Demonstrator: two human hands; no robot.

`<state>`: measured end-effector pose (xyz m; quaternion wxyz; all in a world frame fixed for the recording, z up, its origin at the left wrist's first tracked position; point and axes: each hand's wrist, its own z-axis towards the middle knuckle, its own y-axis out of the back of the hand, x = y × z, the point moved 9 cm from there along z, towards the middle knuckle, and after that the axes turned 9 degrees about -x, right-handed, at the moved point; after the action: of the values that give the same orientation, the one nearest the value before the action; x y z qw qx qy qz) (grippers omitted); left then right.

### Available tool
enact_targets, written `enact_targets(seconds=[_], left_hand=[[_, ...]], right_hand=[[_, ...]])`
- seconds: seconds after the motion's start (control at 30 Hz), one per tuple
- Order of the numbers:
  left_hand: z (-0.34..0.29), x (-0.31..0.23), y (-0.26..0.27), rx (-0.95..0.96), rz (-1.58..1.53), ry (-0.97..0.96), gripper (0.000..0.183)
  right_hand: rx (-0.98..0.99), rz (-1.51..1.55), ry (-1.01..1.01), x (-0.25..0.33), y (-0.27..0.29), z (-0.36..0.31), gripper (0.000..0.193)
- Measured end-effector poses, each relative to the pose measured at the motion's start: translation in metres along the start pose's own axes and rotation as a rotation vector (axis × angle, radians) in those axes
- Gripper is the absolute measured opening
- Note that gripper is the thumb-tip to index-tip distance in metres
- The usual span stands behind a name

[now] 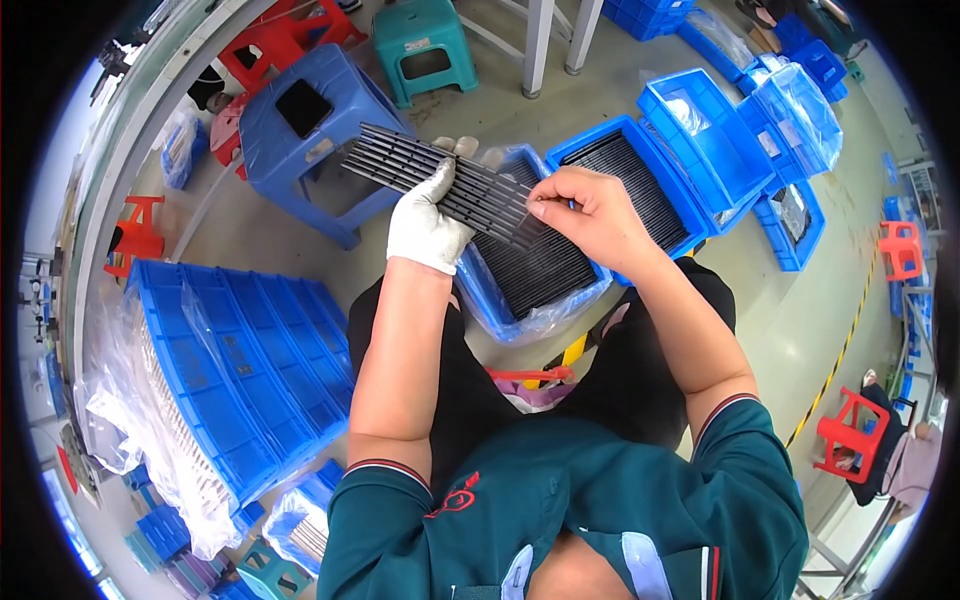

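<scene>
My left hand (428, 218), in a white glove, is closed around a fanned row of thin dark metal rods (450, 190). They lie side by side, slanting from upper left to lower right. At their lower right ends is my bare right hand (590, 210), its thumb and forefinger pinched together. Whether a rod end sits in that pinch is too small to make out. Below my hands stands a blue bin (590, 297) lined with clear plastic, full of similar dark rods (535, 275). To its right, a second blue bin (690, 205) holds more such rods.
A blue stool (270, 140) with a dark flat object (302, 108) on it stands at the far left, beside a green stool (425, 45). Stacked blue crates (240, 350) rise close on my left. More blue bins (710, 130) stand at right; a red stool (850, 435) is farther right.
</scene>
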<state>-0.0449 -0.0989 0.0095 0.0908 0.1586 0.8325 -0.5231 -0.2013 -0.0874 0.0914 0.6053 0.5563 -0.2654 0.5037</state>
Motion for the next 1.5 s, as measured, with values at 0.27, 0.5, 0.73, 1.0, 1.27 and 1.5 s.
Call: enact_targets(seconds=[0.27, 0.5, 0.73, 1.0, 1.27, 1.5], left_hand=[[0.001, 0.004, -0.002, 0.053, -0.022, 0.017, 0.023], [-0.003, 0.006, -0.009, 0.084, -0.031, 0.032, 0.021], [0.001, 0.007, -0.007, 0.098, -0.033, 0.026, 0.021], [-0.002, 0.004, -0.010, 0.120, -0.078, 0.030, 0.022], [0.002, 0.006, -0.007, 0.104, -0.035, 0.016, 0.023], [0.000, 0.004, -0.003, 0.020, -0.006, -0.001, 0.022]], right_hand=[[-0.070, -0.403, 0.622, 0.056, -0.008, -0.020, 0.009], [-0.081, -0.201, 0.238, 0.019, 0.009, -0.002, 0.008], [0.027, -0.009, -0.010, -0.004, 0.002, 0.003, 0.011], [-0.091, -0.461, 0.647, 0.062, -0.009, -0.023, 0.010], [-0.041, -0.378, 0.582, 0.047, -0.009, -0.014, 0.008], [-0.142, -0.157, 0.427, 0.044, 0.007, -0.011, 0.007]])
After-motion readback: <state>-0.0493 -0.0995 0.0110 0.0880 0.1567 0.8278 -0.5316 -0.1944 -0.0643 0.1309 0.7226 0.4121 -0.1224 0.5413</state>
